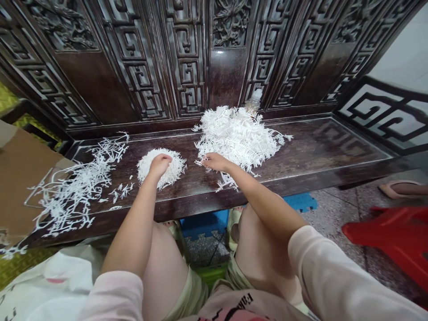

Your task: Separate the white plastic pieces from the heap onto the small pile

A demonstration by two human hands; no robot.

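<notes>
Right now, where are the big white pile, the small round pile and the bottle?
big white pile [239,133]: head view, middle of the heap.
small round pile [174,169]: head view, its uncovered right side.
bottle [254,100]: head view, its clear body above the heap's back edge.

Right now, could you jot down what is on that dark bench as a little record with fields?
Surface: dark carved wooden bench
Left hand: curled, resting on small round white pile
Right hand: at near edge of big white pile
Far left: scattered white branch-like strips
Behind big pile: clear bottle
Floor: red stool, blue mat
</notes>
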